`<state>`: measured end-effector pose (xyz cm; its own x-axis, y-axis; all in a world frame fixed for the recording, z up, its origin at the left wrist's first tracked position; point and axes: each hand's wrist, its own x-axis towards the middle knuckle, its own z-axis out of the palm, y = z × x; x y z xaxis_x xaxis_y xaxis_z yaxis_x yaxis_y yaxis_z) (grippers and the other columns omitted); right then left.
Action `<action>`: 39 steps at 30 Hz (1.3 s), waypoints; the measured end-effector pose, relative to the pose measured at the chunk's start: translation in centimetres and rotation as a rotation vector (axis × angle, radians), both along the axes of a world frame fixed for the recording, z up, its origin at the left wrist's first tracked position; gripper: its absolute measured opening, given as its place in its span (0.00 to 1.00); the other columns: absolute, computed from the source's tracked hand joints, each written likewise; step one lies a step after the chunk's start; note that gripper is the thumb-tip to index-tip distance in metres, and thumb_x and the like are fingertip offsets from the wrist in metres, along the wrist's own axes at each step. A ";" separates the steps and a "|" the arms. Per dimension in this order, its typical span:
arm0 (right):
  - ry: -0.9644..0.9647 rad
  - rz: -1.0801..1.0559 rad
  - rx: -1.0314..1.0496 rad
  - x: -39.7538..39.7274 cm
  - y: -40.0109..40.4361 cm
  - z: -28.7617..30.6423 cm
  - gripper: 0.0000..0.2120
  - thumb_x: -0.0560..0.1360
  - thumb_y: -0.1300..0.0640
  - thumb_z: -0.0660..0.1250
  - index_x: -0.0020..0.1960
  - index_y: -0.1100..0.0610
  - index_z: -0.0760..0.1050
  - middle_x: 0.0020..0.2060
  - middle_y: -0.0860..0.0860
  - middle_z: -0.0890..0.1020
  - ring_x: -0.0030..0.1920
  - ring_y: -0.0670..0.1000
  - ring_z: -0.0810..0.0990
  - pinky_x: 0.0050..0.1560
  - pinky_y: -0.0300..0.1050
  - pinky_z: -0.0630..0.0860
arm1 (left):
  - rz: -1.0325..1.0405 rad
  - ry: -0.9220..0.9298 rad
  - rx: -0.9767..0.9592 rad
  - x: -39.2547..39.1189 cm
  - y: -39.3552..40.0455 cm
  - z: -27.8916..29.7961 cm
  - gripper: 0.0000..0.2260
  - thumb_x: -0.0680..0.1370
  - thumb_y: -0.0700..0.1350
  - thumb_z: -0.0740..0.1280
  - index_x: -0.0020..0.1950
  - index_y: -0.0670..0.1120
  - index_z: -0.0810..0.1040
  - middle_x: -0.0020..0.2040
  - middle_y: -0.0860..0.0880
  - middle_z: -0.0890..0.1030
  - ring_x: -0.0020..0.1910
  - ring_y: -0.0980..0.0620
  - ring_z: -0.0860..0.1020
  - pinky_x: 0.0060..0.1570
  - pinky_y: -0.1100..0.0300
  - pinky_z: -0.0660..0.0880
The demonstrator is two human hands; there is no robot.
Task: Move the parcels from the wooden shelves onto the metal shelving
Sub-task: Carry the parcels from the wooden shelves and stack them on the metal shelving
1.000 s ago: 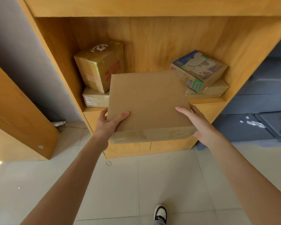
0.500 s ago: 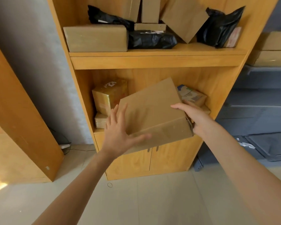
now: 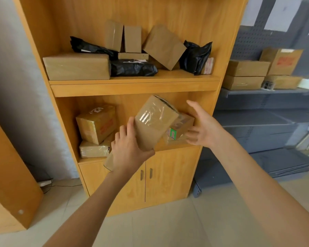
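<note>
change: flat cardboard parcel (image 3: 153,125) is now off the lower wooden shelf (image 3: 89,158) and tipped up on end; 0.5 s ago both hands were on it, now only 1 is.
left hand: left hand (image 3: 128,148) grasps the parcel's lower end, fingers curled up its left face, thumb wrapped under the bottom edge.
right hand: right hand (image 3: 203,129) has let go; fingers spread and relaxed, palm facing the parcel, just right of it, no contact visible.
parcel position: above and right of the left fingertips, in front of the lower shelf opening, taped end uppermost, tilted right.
task meaning: pick looks done, carry phase starting; likely the right hand re-grips or the left carries alone. 1-hand hold on the low end of a tilted box looks marginal.
target: grey metal shelving (image 3: 268,90) well to the right of the right fingers; its upper tier already carries 4 or so brown boxes (image 3: 246,68).
left of the fingers: taped box with red print (image 3: 96,123) sits on a flatter wrapped parcel (image 3: 94,148).
behind the held parcel: printed carton (image 3: 178,127) just between parcel and right fingers, partly hidden.
above the fingers: upper wooden shelf (image 3: 132,81) still loaded; long brown box (image 3: 77,65), black poly bags (image 3: 132,67), several upright cartons.
in the way: cabinet right side panel (image 3: 227,72) stands between the hands and the metal shelving; swing needs to clear it. Lower metal tiers look free from here.
</note>
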<state>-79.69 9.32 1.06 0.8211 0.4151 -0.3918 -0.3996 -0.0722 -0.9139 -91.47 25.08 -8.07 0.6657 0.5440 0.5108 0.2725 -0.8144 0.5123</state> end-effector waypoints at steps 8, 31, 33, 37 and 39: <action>0.212 0.017 -0.002 -2.9 0.0 -6.6 0.46 0.63 0.36 0.75 0.74 0.46 0.58 0.66 0.59 0.67 0.65 0.62 0.69 0.65 0.63 0.68 | -0.078 -0.513 -1.097 -0.1 0.8 3.6 0.43 0.66 0.46 0.78 0.73 0.52 0.56 0.60 0.52 0.74 0.57 0.49 0.75 0.50 0.53 0.75; 0.250 0.105 0.403 -6.6 2.9 -8.4 0.46 0.60 0.39 0.78 0.72 0.47 0.63 0.61 0.55 0.78 0.56 0.58 0.80 0.58 0.58 0.77 | -0.236 -0.385 -1.307 -1.6 -3.2 0.7 0.51 0.53 0.54 0.79 0.72 0.60 0.58 0.62 0.50 0.76 0.56 0.49 0.77 0.45 0.54 0.77; 0.137 0.080 0.287 -5.8 2.2 -8.3 0.57 0.56 0.36 0.76 0.77 0.45 0.51 0.68 0.54 0.70 0.64 0.59 0.73 0.64 0.58 0.71 | -0.224 -0.399 -1.297 -1.7 -2.1 0.9 0.50 0.55 0.53 0.78 0.73 0.59 0.59 0.62 0.49 0.75 0.57 0.47 0.76 0.43 0.55 0.75; 0.008 -0.116 0.131 -1.9 -1.2 -6.9 0.64 0.53 0.32 0.74 0.78 0.47 0.43 0.76 0.53 0.57 0.74 0.58 0.59 0.72 0.59 0.58 | -0.229 -0.254 -1.233 -3.5 2.1 2.7 0.48 0.54 0.55 0.75 0.73 0.55 0.62 0.60 0.48 0.75 0.56 0.47 0.75 0.45 0.53 0.74; -0.022 -0.048 0.134 -0.2 -2.8 -6.4 0.60 0.52 0.32 0.75 0.77 0.46 0.52 0.74 0.53 0.61 0.72 0.57 0.61 0.72 0.59 0.58 | -0.280 -0.166 -1.214 -4.6 4.0 4.1 0.40 0.54 0.54 0.74 0.67 0.51 0.70 0.57 0.46 0.77 0.53 0.46 0.76 0.44 0.53 0.74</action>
